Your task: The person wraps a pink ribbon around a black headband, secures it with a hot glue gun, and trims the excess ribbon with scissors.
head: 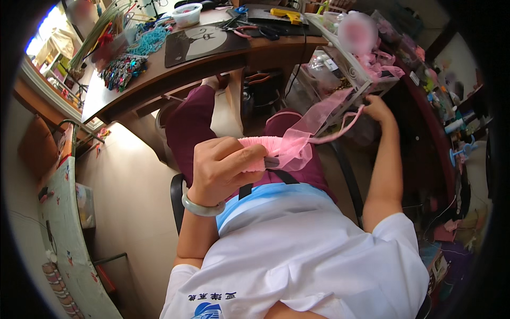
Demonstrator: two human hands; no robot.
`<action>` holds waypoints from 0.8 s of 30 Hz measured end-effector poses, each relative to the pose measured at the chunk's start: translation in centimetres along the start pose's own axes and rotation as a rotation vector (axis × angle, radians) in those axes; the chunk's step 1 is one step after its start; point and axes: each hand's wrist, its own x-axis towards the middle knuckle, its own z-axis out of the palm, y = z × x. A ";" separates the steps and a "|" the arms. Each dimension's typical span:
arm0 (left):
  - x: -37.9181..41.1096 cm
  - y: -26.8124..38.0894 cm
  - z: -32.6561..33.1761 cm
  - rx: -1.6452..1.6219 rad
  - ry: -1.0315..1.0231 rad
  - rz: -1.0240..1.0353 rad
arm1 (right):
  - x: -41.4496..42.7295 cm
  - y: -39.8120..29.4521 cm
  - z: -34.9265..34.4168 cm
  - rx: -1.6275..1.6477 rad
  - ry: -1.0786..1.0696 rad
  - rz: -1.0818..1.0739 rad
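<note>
My left hand [227,167] grips a gathered pink band [255,153] above my lap, with a small dark piece showing at its lower edge. Sheer pink ribbon [306,123] is looped at the band's right end and runs up towards the white rack at the right. My right hand [372,107] is stretched out beside that rack, and its fingertips are at the far end of a twisted pink strip [334,135] that leads from the band. The strip hangs between the two hands.
The wooden desk [227,50] ahead bears a cat-print mat [191,46], pliers [243,32], a yellow glue gun [287,16], a plastic tub [187,15] and turquoise beads [149,36]. At right stands a white rack [346,54] with pink ribbon. Chair armrests [344,175] flank my lap.
</note>
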 end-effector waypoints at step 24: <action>-0.3 0.0 1.0 -0.298 -0.109 -0.333 | -8.5 -23.2 9.6 0.525 -1.090 -0.520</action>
